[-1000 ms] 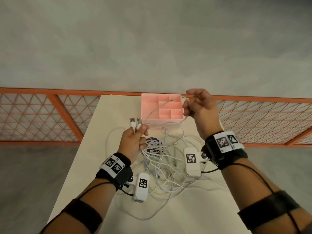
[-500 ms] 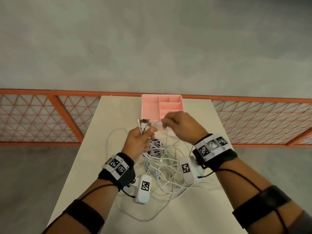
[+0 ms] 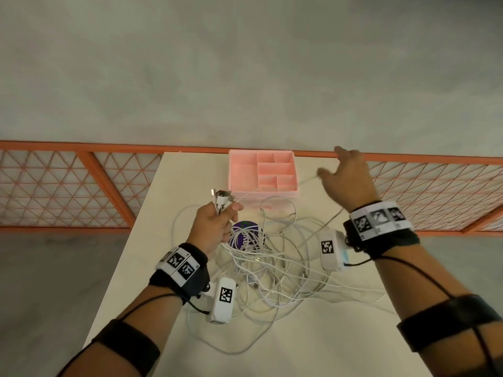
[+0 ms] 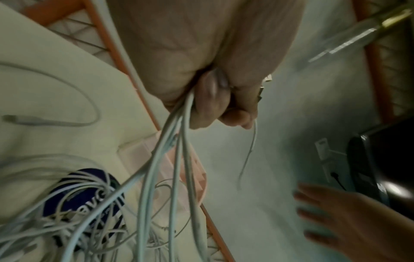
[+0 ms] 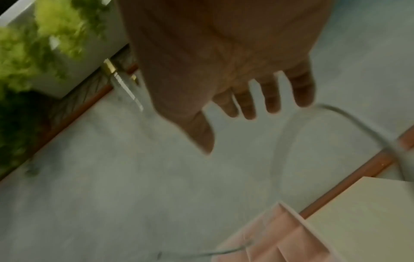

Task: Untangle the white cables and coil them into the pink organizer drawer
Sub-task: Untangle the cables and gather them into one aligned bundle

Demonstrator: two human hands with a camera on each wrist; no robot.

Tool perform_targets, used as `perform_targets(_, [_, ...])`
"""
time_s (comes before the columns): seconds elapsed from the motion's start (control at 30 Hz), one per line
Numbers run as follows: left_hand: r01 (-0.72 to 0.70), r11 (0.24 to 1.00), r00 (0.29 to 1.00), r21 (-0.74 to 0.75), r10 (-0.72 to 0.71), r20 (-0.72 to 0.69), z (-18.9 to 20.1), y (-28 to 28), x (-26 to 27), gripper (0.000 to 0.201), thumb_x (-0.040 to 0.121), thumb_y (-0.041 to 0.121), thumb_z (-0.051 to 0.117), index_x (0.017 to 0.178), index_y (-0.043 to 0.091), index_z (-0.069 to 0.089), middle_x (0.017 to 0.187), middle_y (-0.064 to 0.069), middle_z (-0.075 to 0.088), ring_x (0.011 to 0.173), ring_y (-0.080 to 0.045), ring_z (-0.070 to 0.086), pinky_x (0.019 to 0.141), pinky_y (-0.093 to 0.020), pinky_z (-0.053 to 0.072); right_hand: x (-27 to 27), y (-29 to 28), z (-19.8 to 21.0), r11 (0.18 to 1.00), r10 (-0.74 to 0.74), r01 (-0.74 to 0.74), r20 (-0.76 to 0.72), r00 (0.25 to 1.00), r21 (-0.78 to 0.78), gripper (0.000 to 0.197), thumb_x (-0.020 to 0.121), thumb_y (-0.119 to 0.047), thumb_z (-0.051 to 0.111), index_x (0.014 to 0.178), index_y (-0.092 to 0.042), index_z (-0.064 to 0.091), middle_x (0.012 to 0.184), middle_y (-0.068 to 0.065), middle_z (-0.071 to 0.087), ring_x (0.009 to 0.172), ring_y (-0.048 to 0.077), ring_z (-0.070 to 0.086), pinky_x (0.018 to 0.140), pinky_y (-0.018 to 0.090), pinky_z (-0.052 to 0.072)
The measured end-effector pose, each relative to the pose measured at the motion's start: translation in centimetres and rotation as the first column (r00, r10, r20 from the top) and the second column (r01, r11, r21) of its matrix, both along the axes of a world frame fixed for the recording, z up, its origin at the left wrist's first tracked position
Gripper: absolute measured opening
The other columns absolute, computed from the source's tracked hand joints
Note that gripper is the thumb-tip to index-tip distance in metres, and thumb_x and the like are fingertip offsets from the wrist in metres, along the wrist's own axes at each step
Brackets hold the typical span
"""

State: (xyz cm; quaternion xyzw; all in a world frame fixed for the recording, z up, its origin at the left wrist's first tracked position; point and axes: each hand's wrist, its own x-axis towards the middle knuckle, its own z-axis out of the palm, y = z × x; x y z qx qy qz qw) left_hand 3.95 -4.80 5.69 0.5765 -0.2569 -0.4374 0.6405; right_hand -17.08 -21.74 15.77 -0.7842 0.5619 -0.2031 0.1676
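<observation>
A pink organizer drawer point(image 3: 242, 172) with several compartments stands at the table's far edge. On the table in front of it lies a tangle of white cables point(image 3: 272, 270). My left hand point(image 3: 226, 213) is raised above the tangle and grips a bundle of cable ends point(image 3: 221, 200), connectors sticking up. The left wrist view shows the strands point(image 4: 177, 141) hanging down from my left hand's fist point(image 4: 215, 99). My right hand point(image 3: 337, 170) is raised right of the drawer, fingers straight and spread point(image 5: 272, 99). One cable strand point(image 5: 358, 127) curves past its fingertips and runs across the drawer's front.
A round purple disc point(image 3: 245, 235) lies under the tangle beside my left hand. The cream table point(image 3: 313, 349) is narrow, and its left edge is close to my left arm. An orange lattice railing point(image 3: 68, 186) runs behind it over grey floor.
My right hand swung from beside my left hand out to the right of the drawer, and its fingers spread. My left hand kept its grip and hardly moved.
</observation>
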Motion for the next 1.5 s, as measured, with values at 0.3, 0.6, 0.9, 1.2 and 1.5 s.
perform_targets(0.3, [0.129, 0.992, 0.986, -0.005, -0.127, 0.112, 1.1, -1.2, -2.0, 0.022, 0.098, 0.023, 0.061, 0.094, 0.003, 0.068, 0.072, -0.001, 0.069, 0.04, -0.008, 0.027, 0.041, -0.019, 0.025, 2.1, 4.7, -2.7, 0.766, 0.499, -0.538, 0.203, 0.843, 0.351, 0.024, 0.101, -0.021, 0.049, 0.09, -0.013, 0.07, 0.066, -0.006, 0.06, 0.064, 0.014, 0.062, 0.065, 0.023, 0.045])
perform_targets(0.6, [-0.142, 0.988, 0.97, 0.055, 0.15, -0.189, 0.2, -0.2, 0.5, 0.037, 0.104, 0.037, 0.047, 0.074, 0.015, 0.049, 0.053, 0.005, 0.033, 0.038, -0.006, 0.023, 0.036, -0.017, 0.019, -10.1, -5.4, -5.5, 0.836, -0.509, 0.354, 0.348, 0.787, 0.42, 0.032, 0.095, -0.006, 0.047, 0.123, -0.005, 0.062, 0.118, 0.02, 0.065, 0.082, 0.023, 0.058, 0.073, 0.041, 0.053])
perform_targets(0.9, [-0.087, 0.995, 0.976, -0.042, 0.077, -0.205, 1.7, -1.8, -1.9, 0.043, 0.102, 0.044, 0.047, 0.069, 0.016, 0.043, 0.053, 0.005, 0.03, 0.043, -0.009, 0.023, 0.039, -0.019, 0.02, -7.7, -2.0, -7.9, 0.923, -0.304, 0.193, 0.323, 0.896, 0.333, 0.061, 0.09, -0.047, 0.063, 0.138, -0.012, 0.049, 0.13, 0.009, 0.06, 0.111, 0.027, 0.061, 0.094, 0.041, 0.047])
perform_targets(1.2, [-0.121, 0.981, 0.968, -0.15, 0.083, -0.236, 4.5, -3.2, -2.7, 0.049, 0.101, 0.05, 0.045, 0.064, 0.018, 0.041, 0.053, 0.004, 0.032, 0.044, -0.01, 0.029, 0.042, -0.022, 0.028, 5.3, 9.1, -10.4, 0.651, 0.55, -0.586, 0.232, 0.802, 0.482, 0.046, 0.094, -0.048, 0.059, 0.074, -0.007, 0.055, 0.059, -0.002, 0.052, 0.049, 0.007, 0.048, 0.06, 0.029, 0.042])
perform_targets(1.5, [-0.388, 0.896, 0.873, -0.215, 0.283, -0.397, 5.5, -1.5, 6.1, 0.052, 0.099, 0.06, 0.037, 0.063, 0.022, 0.038, 0.055, 0.007, 0.026, 0.045, -0.008, 0.021, 0.039, -0.021, 0.021, -7.9, 1.0, -16.4, 0.878, 0.28, -0.076, -0.378, 0.883, 0.473, 0.05, 0.096, -0.057, 0.048, 0.065, -0.017, 0.051, 0.067, 0.0, 0.054, 0.069, 0.021, 0.055, 0.062, 0.03, 0.038])
